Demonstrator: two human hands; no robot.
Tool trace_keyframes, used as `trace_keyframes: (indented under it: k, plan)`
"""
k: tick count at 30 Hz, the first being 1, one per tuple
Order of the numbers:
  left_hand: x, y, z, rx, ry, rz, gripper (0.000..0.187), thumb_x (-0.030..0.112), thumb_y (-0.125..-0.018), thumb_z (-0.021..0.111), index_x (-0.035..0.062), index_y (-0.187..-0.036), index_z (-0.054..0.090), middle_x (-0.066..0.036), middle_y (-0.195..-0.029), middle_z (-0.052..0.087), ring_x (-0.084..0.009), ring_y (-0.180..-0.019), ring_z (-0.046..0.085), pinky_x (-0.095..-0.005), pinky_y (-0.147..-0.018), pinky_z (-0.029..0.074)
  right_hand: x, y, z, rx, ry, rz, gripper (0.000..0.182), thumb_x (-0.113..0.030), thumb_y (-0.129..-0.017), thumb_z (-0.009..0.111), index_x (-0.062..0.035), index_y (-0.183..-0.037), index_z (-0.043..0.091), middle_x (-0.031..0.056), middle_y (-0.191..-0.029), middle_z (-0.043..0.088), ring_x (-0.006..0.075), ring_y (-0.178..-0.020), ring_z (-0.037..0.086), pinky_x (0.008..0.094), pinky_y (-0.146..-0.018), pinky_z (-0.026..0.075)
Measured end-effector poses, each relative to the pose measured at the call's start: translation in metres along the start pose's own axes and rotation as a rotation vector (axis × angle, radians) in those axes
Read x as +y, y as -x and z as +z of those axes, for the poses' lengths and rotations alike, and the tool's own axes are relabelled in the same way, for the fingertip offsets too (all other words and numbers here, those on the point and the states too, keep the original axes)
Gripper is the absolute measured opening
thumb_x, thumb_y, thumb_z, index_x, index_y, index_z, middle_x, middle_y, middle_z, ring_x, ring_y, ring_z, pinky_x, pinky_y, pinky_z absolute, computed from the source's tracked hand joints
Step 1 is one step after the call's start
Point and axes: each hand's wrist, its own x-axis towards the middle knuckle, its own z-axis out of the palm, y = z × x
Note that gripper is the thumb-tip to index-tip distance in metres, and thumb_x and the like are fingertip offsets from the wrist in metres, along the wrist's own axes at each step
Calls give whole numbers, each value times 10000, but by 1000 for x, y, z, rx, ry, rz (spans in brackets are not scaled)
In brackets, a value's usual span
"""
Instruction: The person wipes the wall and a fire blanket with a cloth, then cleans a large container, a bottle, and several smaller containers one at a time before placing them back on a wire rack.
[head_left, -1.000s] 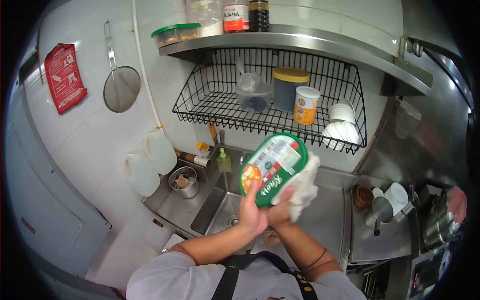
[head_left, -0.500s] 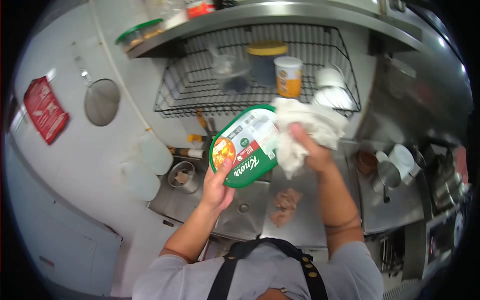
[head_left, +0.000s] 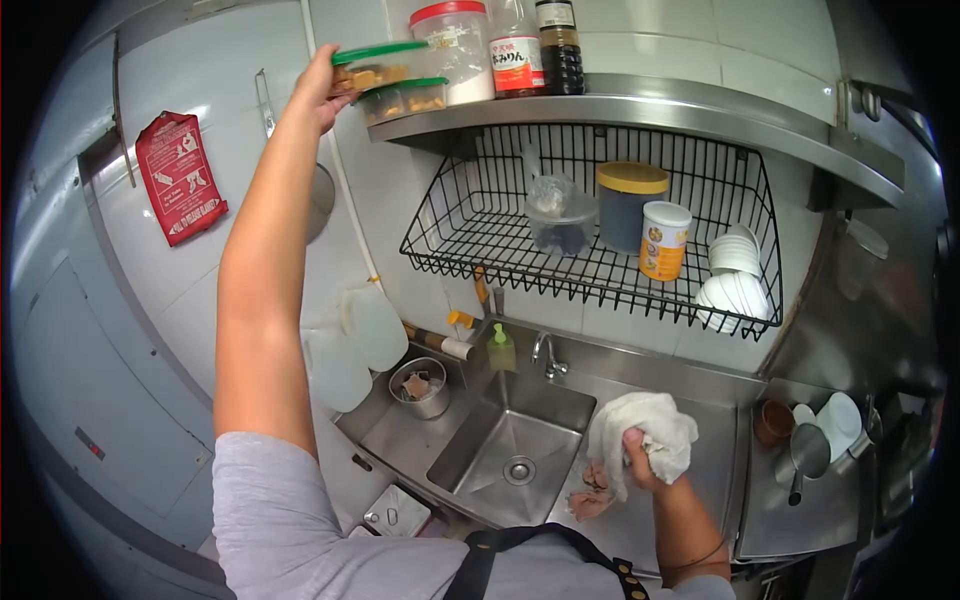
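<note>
Raised to the upper shelf, my left hand (head_left: 318, 92) grips the edge of a clear container with a green lid (head_left: 375, 68), whose contents are brown. It sits on top of a second green-lidded container (head_left: 405, 98), beside a red-lidded jar (head_left: 452, 55). My right hand (head_left: 642, 462) is closed on a bunched white cloth (head_left: 655, 430) above the steel counter (head_left: 690, 520). A crumpled pinkish-brown cloth (head_left: 592, 500) lies on the counter just left of that hand.
A sink (head_left: 540, 425) with a faucet (head_left: 546, 355) is at centre. Above it hangs a black wire rack (head_left: 470, 265) holding tubs and white bowls (head_left: 735, 270). Bottles (head_left: 517, 60) line the steel shelf (head_left: 640, 108). Pots (head_left: 805, 455) stand at right, a metal pot (head_left: 420, 388) at left.
My left hand has moved from the front of the rack up to the shelf, and the view has shifted. My right hand has lowered with the white cloth.
</note>
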Motion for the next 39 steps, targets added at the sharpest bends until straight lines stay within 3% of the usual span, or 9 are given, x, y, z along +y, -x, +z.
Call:
trace_keyframes:
  k: [3, 5, 10, 13, 15, 22, 25, 34, 39]
  plan:
    - [-27, -43, 8, 152, -341, -85, 741, 590, -939, 556, 26, -1408, 448, -205, -1280, 653, -309, -1178, 656, -433, -938, 547, -2, 12, 6, -9, 44, -11, 148, -58, -869, 665, -55, -993, 746, 134, -994, 726, 350, -943, 677, 425, -867, 524]
    - [-43, -53, 16, 515, -779, 49, 933, 731, -910, 468, 17, -1502, 367, -230, -1314, 645, -372, -1219, 624, -508, -978, 497, 0, 31, 10, 4, 44, 58, 144, -62, -874, 664, -55, -993, 745, 135, -997, 725, 350, -948, 675, 426, -870, 521]
    - [-38, -32, 27, 538, -928, -16, 1041, 832, -888, 379, 24, -1542, 341, -222, -1377, 612, -402, -1250, 598, -524, -1072, 409, 20, 106, 20, 75, -27, 292, 134, -83, -911, 644, -39, -986, 746, 145, -972, 728, 347, -924, 677, 416, -870, 521]
    - [-59, -38, 25, 622, -883, 326, 1051, 845, -820, 529, 34, -1483, 435, -194, -1302, 646, -375, -1214, 621, -504, -1033, 456, 21, 160, 27, 147, -45, 577, 217, -170, -1003, 588, 0, -990, 722, 107, -973, 734, 238, -921, 683, 358, -854, 522]
    - [-65, -24, 27, 241, -1011, 584, 1049, 804, -700, 725, 56, -1404, 515, -168, -1265, 641, -338, -1192, 629, -467, -979, 508, 24, 198, 32, 222, -82, 734, 241, -205, -1018, 588, -2, -1006, 716, 97, -975, 728, 221, -919, 676, 350, -850, 519]
    - [-68, -1, 43, 525, -1024, 378, 1163, 734, -597, 848, 48, -1448, 450, -166, -1364, 560, -347, -1267, 582, -454, -1007, 517, 36, 229, 25, 344, -128, 1032, 289, -277, -1044, 583, -11, -1060, 696, 66, -985, 708, 175, -917, 650, 330, -826, 514]
    - [-91, -21, 38, 516, -822, 611, 1213, 671, -599, 887, 35, -1497, 377, -201, -1351, 572, -354, -1258, 590, -451, -1031, 505, 38, 210, 21, 389, -146, 950, 286, -268, -1052, 568, -11, -1057, 694, 67, -975, 706, 173, -910, 649, 327, -821, 514]
    - [-89, 10, 55, 101, -463, 677, 1140, 473, -641, 944, -3, -1494, 355, -253, -1325, 601, -346, -1205, 626, -412, -1006, 521, 49, 183, 15, 186, 52, 663, 247, -218, -1041, 570, -8, -1060, 699, 87, -1008, 700, 199, -932, 656, 351, -850, 518]
    - [-89, 33, 127, 178, -701, 693, 1180, 601, -626, 904, 73, -1519, 343, -251, -1340, 553, -389, -1249, 567, -477, -1025, 500, 43, 153, 26, 184, -28, 633, 158, -139, -953, 637, -26, -974, 745, 153, -978, 722, 330, -957, 666, 412, -885, 501]
